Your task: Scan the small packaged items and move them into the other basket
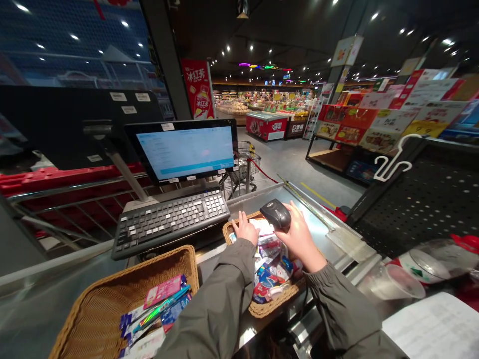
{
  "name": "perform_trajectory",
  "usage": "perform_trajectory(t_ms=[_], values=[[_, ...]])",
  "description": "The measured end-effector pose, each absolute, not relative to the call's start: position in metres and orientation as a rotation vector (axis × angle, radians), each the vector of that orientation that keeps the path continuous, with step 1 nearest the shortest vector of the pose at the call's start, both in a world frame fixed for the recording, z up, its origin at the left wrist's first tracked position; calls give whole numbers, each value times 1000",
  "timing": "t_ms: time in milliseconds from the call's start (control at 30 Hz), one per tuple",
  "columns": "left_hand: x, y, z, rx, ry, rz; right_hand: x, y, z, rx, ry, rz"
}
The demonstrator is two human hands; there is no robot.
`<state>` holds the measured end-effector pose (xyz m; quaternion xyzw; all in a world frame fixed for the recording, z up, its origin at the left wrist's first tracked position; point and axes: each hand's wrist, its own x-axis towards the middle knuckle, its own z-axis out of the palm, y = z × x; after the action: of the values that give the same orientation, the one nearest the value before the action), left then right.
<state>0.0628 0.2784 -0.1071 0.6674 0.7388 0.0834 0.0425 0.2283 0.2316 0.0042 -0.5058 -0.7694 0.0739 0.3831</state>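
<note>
My right hand (301, 237) is closed around a black handheld barcode scanner (276, 212), held above the far end of a wicker basket (262, 310). That basket is filled with small packaged goods (270, 274) in white, blue and red wrappers. At its far left rim, my left hand (246, 228) has its fingers stretched out and apart, close to a white item (264, 227) lying under the scanner. Whether the fingertips touch that item I cannot tell. A larger wicker basket (101, 294) on the left holds several flat packets and shiny coloured pens (157, 311).
A black keyboard (172, 219) sits below a lit monitor (187, 149) beyond the baskets. To the right are a clear plastic container (398, 281), white paper (436, 326) and a black perforated panel (422, 199) with a white hook (391, 164). Shopping carts (243, 167) stand past the counter.
</note>
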Motion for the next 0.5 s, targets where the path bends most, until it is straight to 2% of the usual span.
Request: perform_trajectory(t_ms=[200, 500], values=[[88, 272, -110, 2094, 2192, 398, 236, 226, 9, -1299, -1946, 184], [77, 274, -82, 1841, 2207, 681, 245, 220, 16, -1348, -1913, 177]])
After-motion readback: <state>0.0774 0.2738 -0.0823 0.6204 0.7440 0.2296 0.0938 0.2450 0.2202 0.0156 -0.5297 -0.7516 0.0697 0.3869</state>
